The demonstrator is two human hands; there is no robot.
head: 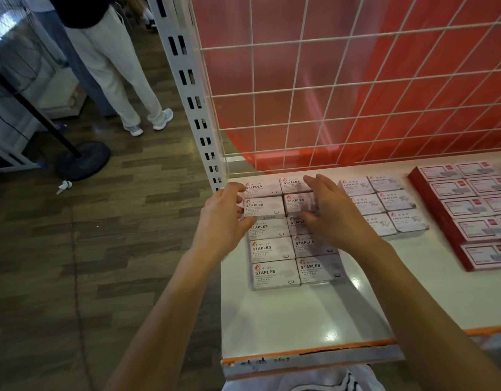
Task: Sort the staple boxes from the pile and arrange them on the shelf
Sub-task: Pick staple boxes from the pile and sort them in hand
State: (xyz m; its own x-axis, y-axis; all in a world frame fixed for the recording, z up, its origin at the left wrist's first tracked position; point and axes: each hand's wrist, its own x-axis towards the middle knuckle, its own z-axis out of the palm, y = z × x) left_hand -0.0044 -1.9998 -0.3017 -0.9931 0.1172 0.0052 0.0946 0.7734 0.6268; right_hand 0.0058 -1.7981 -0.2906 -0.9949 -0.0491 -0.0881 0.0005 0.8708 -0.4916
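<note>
White staple boxes (pixel 274 273) lie in two neat columns at the left end of the white shelf (pixel 300 314). One staple box (pixel 265 206) in the left column, second from the back, sits slightly higher than its neighbours. My left hand (pixel 221 218) curls its fingers and thumb round that box's left end. My right hand (pixel 337 213) lies over the right column with straight fingers reaching toward the back boxes and the thumb down between the columns. It hides parts of several boxes there.
White paper clip boxes (pixel 396 198) sit right of the staples, and red-edged boxes (pixel 469 204) lie further right. A wire grid (pixel 328 88) backs the shelf; a slotted white post (pixel 187 88) stands at its left. A person (pixel 111 66) and a round stand base (pixel 82 160) are on the floor.
</note>
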